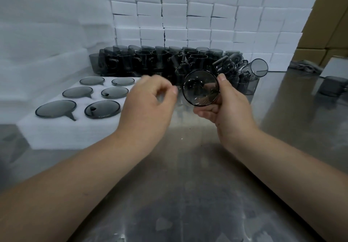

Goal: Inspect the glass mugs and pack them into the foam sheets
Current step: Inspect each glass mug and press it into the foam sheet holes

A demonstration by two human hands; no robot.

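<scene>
- Upper left of the frame: soft white foam sheeting point(47, 25), wrinkled and matte, hangs as a backdrop.
- Left of centre: a thick white foam sheet point(56, 132) lies flat on the table, with round cut-outs in two columns. Six packed mugs point(102, 109) of smoky grey glass sit sunk in them, showing only flat circular discs, some with a handle tab poking out.
- Centre: the left hand point(148, 100) is motion-blurred, its fingers loosely curled and gripping nothing, just beside the held mug but apart from it.
- Right of centre: the right hand point(226, 106) grasps a glass mug point(201, 88), thumb on its upper rim and fingers curled beneath. One glossy, transparent round end faces the camera.
- Behind the hands: a dense heap of mugs point(143, 61), dark and cylindrical, some upright and some tipped over.
- Upper centre: a wall of stacked white foam blocks point(199, 10), rectangular and grainy.
- Bottom: a brushed metal table point(188, 185), dully reflective.
- Right edge: a lone mug point(332, 86) on the table and brown cardboard boxes point(323, 25) above it.
</scene>
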